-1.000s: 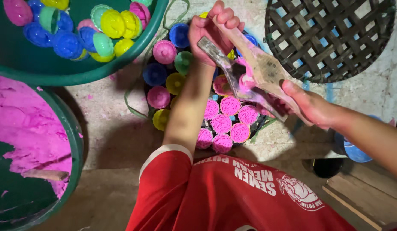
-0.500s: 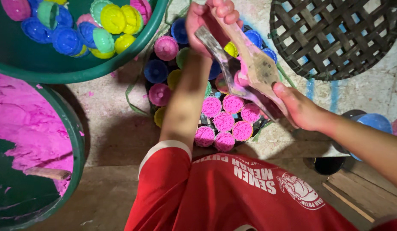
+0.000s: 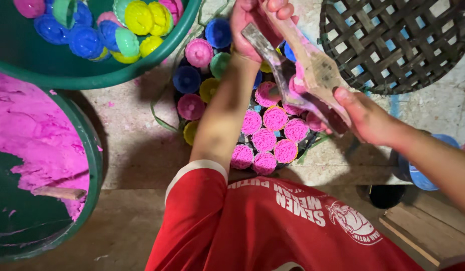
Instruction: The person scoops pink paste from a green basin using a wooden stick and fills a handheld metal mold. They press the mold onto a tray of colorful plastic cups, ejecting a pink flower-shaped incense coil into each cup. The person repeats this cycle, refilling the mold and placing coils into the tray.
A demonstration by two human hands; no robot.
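A: Surface: rough grey concrete floor (image 3: pixel 132 135) stained pink. Green basin (image 3: pixel 87 75) of empty blue, yellow, green and pink moulds at upper left. Second green tub (image 3: pixel 94 165) of pink paste (image 3: pixel 27 135) at left, a stick lying in it. Dark woven basket (image 3: pixel 393 45) at upper right.

B: What changed over the last second?

A: My view has drifted slightly; both hands have stayed locked on the same tools above the mould tray (image 3: pixel 242 125). I judge filling is mid-way: about 8 moulds sit packed pink at the near side, the far ones look empty.

B: State of the hands?

A: Left hand (image 3: pixel 252 25) clenched round the top end of the metal scraper (image 3: pixel 277 70). Right hand (image 3: pixel 368 115) grasping the handle end of the paste-crusted wooden paddle (image 3: pixel 318 65). The 2 tools cross, touching, pink paste smeared where they meet.

B: Tray relative to the hands?

A: Directly beneath both, apart from them. My left forearm (image 3: pixel 222 115) crosses its left half.
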